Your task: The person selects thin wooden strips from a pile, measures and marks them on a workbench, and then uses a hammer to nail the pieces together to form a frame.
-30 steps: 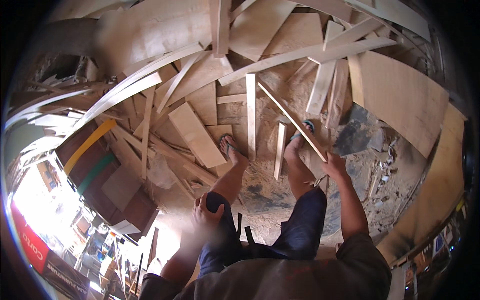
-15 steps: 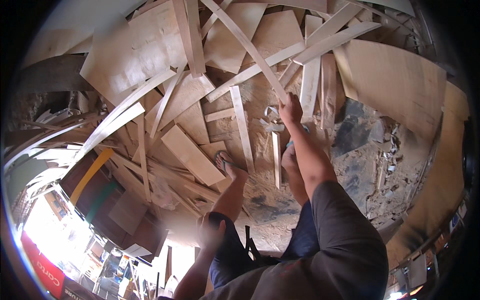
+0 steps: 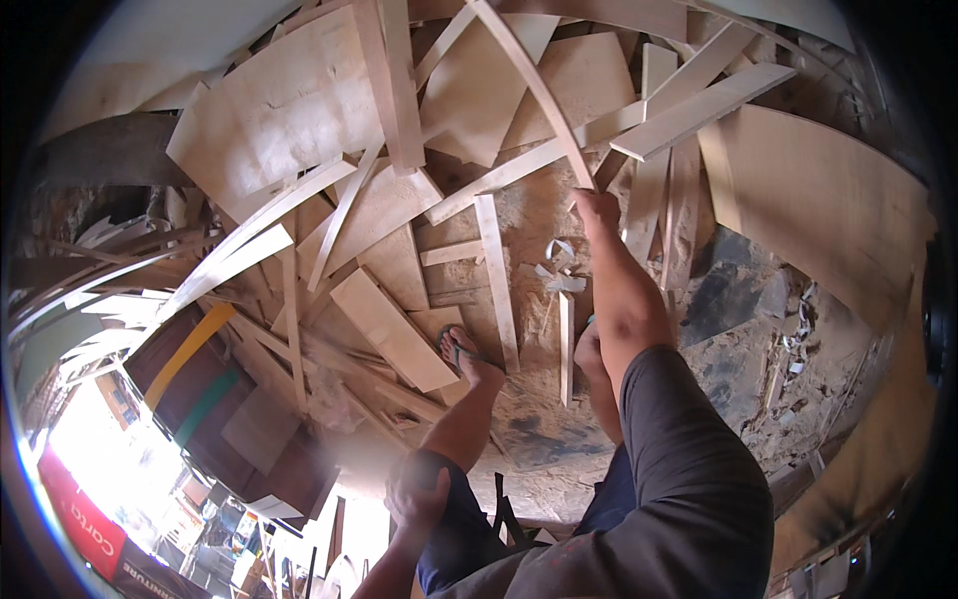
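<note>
The right hand, upper centre, grips a long, narrow, pale wooden strip; the left hand, lower centre, rests spread on a navy-clothed knee.

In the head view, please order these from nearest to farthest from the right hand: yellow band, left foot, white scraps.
1. White scraps, below the right hand, slightly left.
2. Left foot, lower and farther left.
3. Yellow band, at far left.

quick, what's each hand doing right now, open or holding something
Left hand: open, resting on the left knee, nothing seen in it.
Right hand: closed around the near end of a long wooden strip.
</note>
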`<state>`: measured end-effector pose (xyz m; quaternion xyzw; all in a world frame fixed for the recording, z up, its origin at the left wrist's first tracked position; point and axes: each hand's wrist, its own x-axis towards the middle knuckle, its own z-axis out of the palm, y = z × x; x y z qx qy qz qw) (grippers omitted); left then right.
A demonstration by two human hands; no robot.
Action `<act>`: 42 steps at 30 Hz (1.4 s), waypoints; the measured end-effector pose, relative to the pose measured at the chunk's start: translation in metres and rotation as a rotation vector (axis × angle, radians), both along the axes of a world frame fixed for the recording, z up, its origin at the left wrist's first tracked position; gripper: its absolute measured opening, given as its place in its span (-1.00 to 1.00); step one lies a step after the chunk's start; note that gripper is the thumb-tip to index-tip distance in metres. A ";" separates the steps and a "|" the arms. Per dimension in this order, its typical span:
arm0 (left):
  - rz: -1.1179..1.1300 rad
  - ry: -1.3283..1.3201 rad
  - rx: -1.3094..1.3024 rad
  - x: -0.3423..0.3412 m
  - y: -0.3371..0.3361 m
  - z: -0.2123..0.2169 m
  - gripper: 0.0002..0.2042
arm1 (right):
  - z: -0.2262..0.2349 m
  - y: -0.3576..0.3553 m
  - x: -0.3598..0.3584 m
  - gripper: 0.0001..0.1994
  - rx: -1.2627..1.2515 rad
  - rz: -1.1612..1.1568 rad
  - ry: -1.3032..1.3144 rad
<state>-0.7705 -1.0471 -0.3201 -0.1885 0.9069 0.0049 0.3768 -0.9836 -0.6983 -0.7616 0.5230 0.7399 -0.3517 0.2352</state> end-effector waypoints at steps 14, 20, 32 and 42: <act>0.006 -0.155 0.064 -0.016 0.021 0.022 -0.44 | 0.239 -0.003 0.003 -0.75 -0.204 -0.006 0.383; -0.071 -0.149 0.146 0.016 0.010 0.032 -0.36 | 0.383 -0.070 -0.013 -0.83 -0.752 -0.584 0.489; 0.035 -0.276 0.175 0.036 -0.037 0.109 -0.42 | 0.584 0.030 0.151 -0.70 -1.654 -0.788 0.302; 0.027 -0.097 0.267 -0.056 -0.016 0.159 -0.43 | 0.740 0.076 0.256 -0.50 -1.867 -0.768 0.471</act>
